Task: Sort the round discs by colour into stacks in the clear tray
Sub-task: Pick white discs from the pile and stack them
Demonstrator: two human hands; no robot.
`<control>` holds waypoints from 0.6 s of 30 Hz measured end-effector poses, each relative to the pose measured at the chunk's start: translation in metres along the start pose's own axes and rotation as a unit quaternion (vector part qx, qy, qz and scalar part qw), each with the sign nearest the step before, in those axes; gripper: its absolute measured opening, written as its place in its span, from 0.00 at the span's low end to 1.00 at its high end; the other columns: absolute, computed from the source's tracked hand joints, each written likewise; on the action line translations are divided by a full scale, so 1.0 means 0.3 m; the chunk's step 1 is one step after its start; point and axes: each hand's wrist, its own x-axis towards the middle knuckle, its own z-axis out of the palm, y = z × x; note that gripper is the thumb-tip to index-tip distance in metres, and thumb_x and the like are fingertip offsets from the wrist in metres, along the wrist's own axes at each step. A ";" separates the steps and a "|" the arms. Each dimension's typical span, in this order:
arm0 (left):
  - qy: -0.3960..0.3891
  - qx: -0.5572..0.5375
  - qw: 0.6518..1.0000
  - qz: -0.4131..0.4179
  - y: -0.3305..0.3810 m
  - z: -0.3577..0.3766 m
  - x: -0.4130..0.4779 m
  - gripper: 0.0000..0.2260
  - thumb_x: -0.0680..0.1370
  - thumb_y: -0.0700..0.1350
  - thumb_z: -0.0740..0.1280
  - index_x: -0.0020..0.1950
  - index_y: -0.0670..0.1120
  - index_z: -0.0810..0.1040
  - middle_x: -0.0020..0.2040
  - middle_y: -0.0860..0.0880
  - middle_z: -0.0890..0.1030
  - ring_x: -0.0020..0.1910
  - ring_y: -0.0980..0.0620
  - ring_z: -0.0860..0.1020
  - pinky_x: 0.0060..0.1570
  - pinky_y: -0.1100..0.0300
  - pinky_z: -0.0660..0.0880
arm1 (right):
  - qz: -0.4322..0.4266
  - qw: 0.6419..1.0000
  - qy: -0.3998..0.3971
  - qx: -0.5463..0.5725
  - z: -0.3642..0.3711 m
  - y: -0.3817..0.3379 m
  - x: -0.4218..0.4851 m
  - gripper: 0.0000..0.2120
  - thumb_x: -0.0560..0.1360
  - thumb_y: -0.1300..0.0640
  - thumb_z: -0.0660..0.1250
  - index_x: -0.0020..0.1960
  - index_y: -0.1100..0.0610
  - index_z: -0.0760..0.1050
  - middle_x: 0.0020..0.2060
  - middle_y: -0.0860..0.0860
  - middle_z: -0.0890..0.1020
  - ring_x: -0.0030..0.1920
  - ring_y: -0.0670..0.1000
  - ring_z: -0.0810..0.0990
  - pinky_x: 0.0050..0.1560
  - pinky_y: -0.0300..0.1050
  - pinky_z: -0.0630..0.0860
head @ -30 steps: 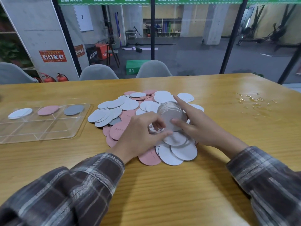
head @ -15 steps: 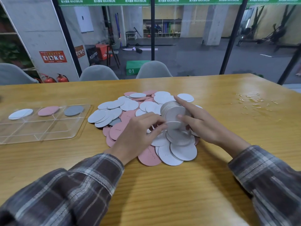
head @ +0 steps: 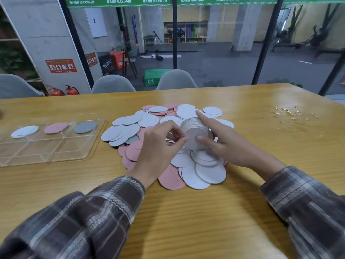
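Head view, nearest first: plaid sleeves (head: 84,221) reach across a glossy, wood-grained worktop (head: 205,221) to a loose pile of discs (head: 203,172). The discs are thin, flat, matt rounds in white, pink and grey that overlap like fallen cards.

Above the pile both hands hold a bundle of grey discs (head: 196,133), turned on edge with its face toward the camera. The left hand (head: 158,146) has curled fingers, and its thumb and fingertips pinch the bundle's left rim. The right hand (head: 229,146) clamps it from the other side, thumb on the near face and forefinger stretched along the far side.

The step looks like squaring the bundle before carrying it over. It would go best with the rims tapped level and steady pressure through the faces. The discs look smooth enough to fan out or slip if the squeeze slackens.

Well to the left lies the clear tray (head: 56,154), a shallow, glassy piece with low dividers. Its far row holds a white disc (head: 24,131), a pink disc (head: 56,127) and a grey disc (head: 85,127), one to a compartment. The bundle should go down flat on the grey one.

Farther right a wet patch (head: 291,114) glistens; the discs are best kept off it. Beyond the worktop stand grey shell chairs (head: 176,79) before a glass wall.
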 end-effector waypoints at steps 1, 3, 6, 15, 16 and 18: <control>0.000 0.008 1.000 0.007 0.000 -0.001 0.000 0.08 0.74 0.40 0.79 0.43 0.45 0.80 0.39 0.54 0.82 0.40 0.55 0.82 0.38 0.62 0.81 | -0.001 1.000 0.002 -0.006 0.001 0.009 0.004 0.32 0.83 0.49 0.63 0.83 0.45 0.52 0.71 0.48 0.72 0.60 0.47 0.73 0.63 0.45 0.72; -0.010 0.025 0.999 0.034 -0.001 -0.005 -0.001 0.09 0.74 0.43 0.80 0.42 0.47 0.80 0.39 0.55 0.82 0.40 0.55 0.81 0.38 0.60 0.79 | 0.001 1.000 0.012 -0.005 0.001 0.020 0.011 0.32 0.83 0.50 0.63 0.83 0.46 0.53 0.70 0.48 0.73 0.55 0.44 0.74 0.61 0.43 0.71; -0.092 0.029 0.991 0.094 -0.006 -0.003 -0.013 0.08 0.75 0.49 0.79 0.47 0.47 0.83 0.43 0.55 0.82 0.44 0.55 0.80 0.43 0.58 0.76 | 0.004 0.999 0.035 0.001 -0.003 0.031 0.015 0.32 0.83 0.51 0.64 0.83 0.48 0.55 0.73 0.46 0.72 0.57 0.39 0.69 0.64 0.40 0.67; -0.227 0.072 0.963 0.124 -0.004 -0.005 -0.040 0.13 0.78 0.55 0.74 0.57 0.49 0.86 0.54 0.57 0.84 0.57 0.57 0.80 0.56 0.51 0.78 | 0.029 0.997 0.067 0.002 -0.029 0.049 0.012 0.30 0.82 0.50 0.67 0.80 0.48 0.60 0.63 0.43 0.76 0.47 0.43 0.76 0.54 0.41 0.71; -0.227 0.076 0.963 0.124 -0.003 -0.010 -0.039 0.13 0.77 0.55 0.74 0.57 0.49 0.86 0.52 0.57 0.84 0.55 0.57 0.80 0.53 0.50 0.78 | 0.029 0.997 0.066 0.002 -0.028 0.046 0.011 0.29 0.82 0.50 0.67 0.80 0.48 0.61 0.63 0.44 0.77 0.46 0.42 0.77 0.52 0.41 0.71; -0.230 0.077 0.963 0.122 -0.007 -0.022 -0.041 0.12 0.77 0.55 0.75 0.56 0.49 0.87 0.50 0.57 0.83 0.52 0.56 0.80 0.51 0.50 0.78 | 0.028 0.998 0.064 0.003 -0.029 0.041 0.008 0.29 0.82 0.50 0.67 0.79 0.48 0.62 0.62 0.45 0.78 0.46 0.42 0.78 0.50 0.41 0.72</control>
